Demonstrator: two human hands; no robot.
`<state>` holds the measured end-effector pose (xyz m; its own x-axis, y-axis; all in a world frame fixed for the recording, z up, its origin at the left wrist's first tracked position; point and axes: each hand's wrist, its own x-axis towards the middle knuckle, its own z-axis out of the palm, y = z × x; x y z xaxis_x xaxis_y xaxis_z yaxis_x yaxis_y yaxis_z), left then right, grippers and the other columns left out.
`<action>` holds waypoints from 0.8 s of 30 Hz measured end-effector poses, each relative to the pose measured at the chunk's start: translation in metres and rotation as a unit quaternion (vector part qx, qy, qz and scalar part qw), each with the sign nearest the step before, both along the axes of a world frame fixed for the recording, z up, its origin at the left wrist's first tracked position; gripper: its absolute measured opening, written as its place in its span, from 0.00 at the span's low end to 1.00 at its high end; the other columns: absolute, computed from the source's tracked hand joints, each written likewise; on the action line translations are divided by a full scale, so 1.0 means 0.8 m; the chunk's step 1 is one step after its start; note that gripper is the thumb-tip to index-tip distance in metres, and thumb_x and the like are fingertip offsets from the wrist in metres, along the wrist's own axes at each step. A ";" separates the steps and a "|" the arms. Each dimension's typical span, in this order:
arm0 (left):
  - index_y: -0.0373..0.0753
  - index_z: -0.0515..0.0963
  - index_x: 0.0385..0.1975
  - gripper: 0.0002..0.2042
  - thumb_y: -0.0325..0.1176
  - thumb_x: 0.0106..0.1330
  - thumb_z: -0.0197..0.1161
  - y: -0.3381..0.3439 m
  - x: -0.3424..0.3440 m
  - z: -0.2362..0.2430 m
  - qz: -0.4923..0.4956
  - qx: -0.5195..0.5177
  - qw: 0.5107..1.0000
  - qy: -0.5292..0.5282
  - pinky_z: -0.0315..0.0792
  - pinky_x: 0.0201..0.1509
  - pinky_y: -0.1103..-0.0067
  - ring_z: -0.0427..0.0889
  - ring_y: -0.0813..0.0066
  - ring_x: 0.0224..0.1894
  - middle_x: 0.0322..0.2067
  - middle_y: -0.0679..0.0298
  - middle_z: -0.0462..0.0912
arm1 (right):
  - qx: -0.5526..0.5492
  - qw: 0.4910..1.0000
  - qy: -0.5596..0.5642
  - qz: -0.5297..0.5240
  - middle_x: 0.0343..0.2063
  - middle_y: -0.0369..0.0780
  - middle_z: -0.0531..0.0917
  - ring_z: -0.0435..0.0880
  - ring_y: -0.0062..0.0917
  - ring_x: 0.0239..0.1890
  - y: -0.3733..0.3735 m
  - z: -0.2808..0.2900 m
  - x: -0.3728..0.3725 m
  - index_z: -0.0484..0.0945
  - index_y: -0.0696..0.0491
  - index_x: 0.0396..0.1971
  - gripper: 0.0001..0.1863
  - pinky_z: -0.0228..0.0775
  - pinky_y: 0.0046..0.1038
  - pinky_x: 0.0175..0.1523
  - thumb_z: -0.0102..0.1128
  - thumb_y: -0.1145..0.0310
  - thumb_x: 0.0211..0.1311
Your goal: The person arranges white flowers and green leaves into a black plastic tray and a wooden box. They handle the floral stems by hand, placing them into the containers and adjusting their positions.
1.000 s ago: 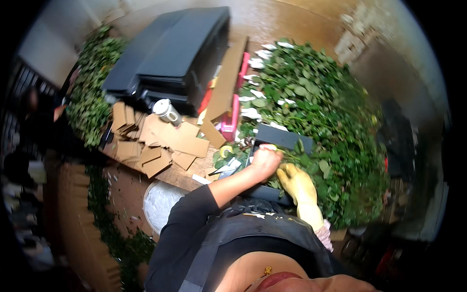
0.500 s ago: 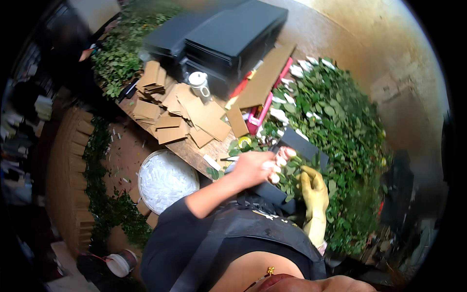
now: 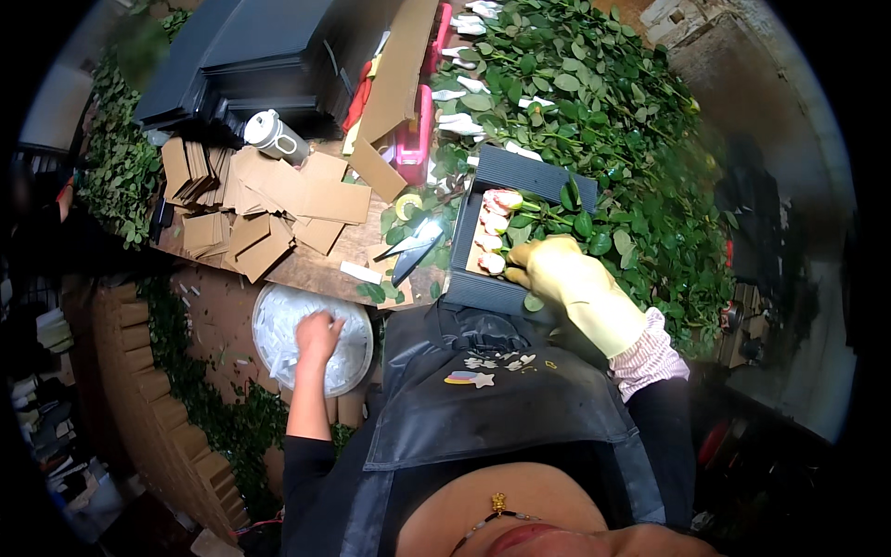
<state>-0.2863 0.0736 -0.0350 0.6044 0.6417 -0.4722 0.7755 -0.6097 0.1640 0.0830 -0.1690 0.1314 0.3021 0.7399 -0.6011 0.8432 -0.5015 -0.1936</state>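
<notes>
My bare left hand (image 3: 317,339) reaches into a round tub (image 3: 369,360) filled with white slips (image 3: 278,325). Its fingers are curled, and what they grip is hidden. A yellow rubber glove covers my right hand (image 3: 566,278), whose fingers close round the stems beside the lowest blooms. Several pale pink roses (image 3: 495,226) lie in a column, heads to the left and leafy stems to the right. They rest in an open dark ribbed box (image 3: 534,172) at the table edge.
Scissors (image 3: 415,252), a tape roll (image 3: 408,206) and brown card pieces (image 3: 320,200) lie on the wooden table (image 3: 316,269). Behind them stand a white mug (image 3: 276,136), stacked dark boxes (image 3: 269,65) and a pink crate (image 3: 414,139). Leafy stems (image 3: 613,102) heap up at right.
My left hand has left the roses and moved down left into the tub. My right hand stays by the stems. The view has shifted, so the table sits higher and further left.
</notes>
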 end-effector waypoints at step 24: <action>0.43 0.52 0.73 0.50 0.41 0.53 0.78 -0.037 0.333 0.038 -0.220 -0.425 0.840 -0.256 0.49 0.79 0.59 0.47 0.42 0.77 0.71 0.41 0.48 | -0.158 0.941 0.212 -0.212 0.42 0.37 0.88 0.89 0.30 0.39 0.046 -0.088 0.008 0.81 0.46 0.55 0.17 0.79 0.35 0.44 0.55 0.57 0.72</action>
